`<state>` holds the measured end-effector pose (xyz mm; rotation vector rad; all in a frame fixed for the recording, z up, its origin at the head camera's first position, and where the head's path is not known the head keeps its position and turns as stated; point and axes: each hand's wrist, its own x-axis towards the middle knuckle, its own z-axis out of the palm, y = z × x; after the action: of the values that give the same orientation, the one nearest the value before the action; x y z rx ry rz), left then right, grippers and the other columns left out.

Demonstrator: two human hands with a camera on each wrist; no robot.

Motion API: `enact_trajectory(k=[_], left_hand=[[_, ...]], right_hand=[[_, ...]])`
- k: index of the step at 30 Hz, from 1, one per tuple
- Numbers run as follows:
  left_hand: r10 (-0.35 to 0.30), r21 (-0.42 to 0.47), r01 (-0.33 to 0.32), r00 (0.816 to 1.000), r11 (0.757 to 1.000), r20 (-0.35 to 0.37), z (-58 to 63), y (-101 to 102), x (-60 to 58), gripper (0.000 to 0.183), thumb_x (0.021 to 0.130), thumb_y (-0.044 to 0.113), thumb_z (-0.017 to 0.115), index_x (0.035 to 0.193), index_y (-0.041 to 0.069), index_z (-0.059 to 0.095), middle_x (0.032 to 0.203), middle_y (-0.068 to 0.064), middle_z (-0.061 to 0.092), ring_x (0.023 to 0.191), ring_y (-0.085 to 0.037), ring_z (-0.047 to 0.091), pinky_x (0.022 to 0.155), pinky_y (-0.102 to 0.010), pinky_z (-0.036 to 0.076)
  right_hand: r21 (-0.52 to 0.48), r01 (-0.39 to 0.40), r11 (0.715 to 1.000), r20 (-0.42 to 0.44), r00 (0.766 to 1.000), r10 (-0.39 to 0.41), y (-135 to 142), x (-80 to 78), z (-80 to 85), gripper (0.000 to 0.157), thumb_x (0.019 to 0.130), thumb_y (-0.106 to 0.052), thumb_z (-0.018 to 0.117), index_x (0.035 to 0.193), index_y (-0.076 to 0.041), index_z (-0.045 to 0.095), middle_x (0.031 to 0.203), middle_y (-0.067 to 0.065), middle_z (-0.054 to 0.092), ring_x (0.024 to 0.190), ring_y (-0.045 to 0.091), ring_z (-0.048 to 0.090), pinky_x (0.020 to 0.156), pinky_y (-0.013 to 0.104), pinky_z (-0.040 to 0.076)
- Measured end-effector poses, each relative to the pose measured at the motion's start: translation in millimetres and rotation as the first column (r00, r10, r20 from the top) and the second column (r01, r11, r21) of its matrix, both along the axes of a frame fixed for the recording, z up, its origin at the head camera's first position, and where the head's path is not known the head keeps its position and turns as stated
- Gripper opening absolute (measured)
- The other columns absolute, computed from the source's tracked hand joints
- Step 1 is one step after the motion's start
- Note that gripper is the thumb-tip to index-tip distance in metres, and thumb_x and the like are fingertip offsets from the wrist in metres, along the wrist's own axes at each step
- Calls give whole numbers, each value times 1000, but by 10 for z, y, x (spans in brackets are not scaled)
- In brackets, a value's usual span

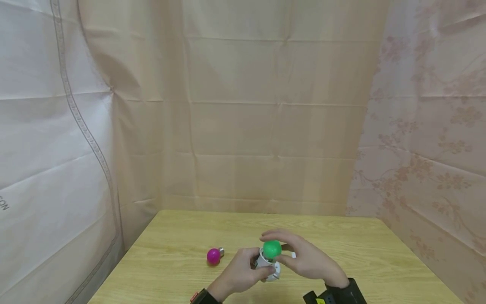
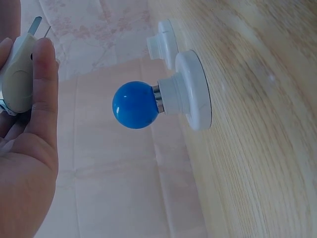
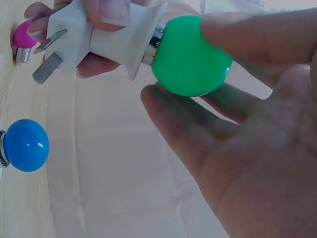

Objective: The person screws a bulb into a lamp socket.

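Note:
My left hand grips a white plug-in lamp socket, whose two flat metal prongs stick out at the end away from the bulb. With thumb and fingers, my right hand holds a green light bulb at the socket's wide mouth. The bulb's silver screw base shows partly inside that mouth. Below the hands, a blue light bulb stands upright in a white round-based lamp holder on the table; in the head view the hands hide this bulb.
A magenta light bulb with a silver screw base lies on the wooden table, left of the hands. A second white lamp holder, with no bulb in it, stands beyond the blue one. Cloth curtains enclose the table.

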<state>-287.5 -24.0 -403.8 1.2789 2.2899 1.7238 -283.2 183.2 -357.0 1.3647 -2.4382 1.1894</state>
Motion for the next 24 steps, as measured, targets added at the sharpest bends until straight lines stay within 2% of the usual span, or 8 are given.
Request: enact_trajectory(k=[3, 6, 14, 18, 24], left_hand=[[-5, 4, 5, 1000, 1000, 7, -4, 0, -1, 22, 85, 18, 63, 104, 8, 60, 85, 2, 64, 63, -13, 61, 55, -28, 51], [-4, 6, 4, 1000, 1000, 4, -6, 3, 3, 22, 85, 18, 63, 105, 7, 60, 86, 2, 64, 64, -13, 61, 55, -28, 51], [-12, 12, 12, 1000, 1000, -10, -8, 6, 6, 23, 85, 16, 63, 105, 6, 59, 87, 1, 64, 64, -12, 61, 55, -28, 51], [-17, 12, 18, 1000, 1000, -10, -8, 6, 2, 23, 86, 17, 63, 105, 6, 59, 87, 1, 64, 63, -13, 61, 55, -28, 51], [-11, 5, 12, 1000, 1000, -7, 1, 9, 0, 21, 85, 17, 63, 105, 9, 60, 85, 0, 64, 63, -13, 61, 54, -27, 51]], right_hand=[[-24, -59, 998, 32, 998, 60, -25, 84, 96, 44, 88, 1, 53, 128, -15, 46, 132, 9, 42, 121, 30, 37, 87, 41, 44], [-46, -94, 995, 58, 994, 97, -49, 152, 181, 44, 87, 7, 51, 126, -14, 48, 130, 13, 43, 120, 33, 38, 87, 39, 44], [-70, -120, 990, 82, 989, 125, -51, 144, 184, 43, 87, 9, 50, 124, -12, 49, 125, 18, 46, 117, 34, 41, 86, 37, 45], [-81, -109, 991, 72, 991, 115, -51, 141, 178, 42, 86, 7, 52, 124, -11, 49, 122, 19, 47, 113, 33, 44, 83, 36, 47], [-67, -17, 998, 46, 999, 20, -77, 154, 182, 38, 86, -2, 57, 123, -12, 51, 116, 9, 52, 104, 27, 51, 78, 34, 49]])
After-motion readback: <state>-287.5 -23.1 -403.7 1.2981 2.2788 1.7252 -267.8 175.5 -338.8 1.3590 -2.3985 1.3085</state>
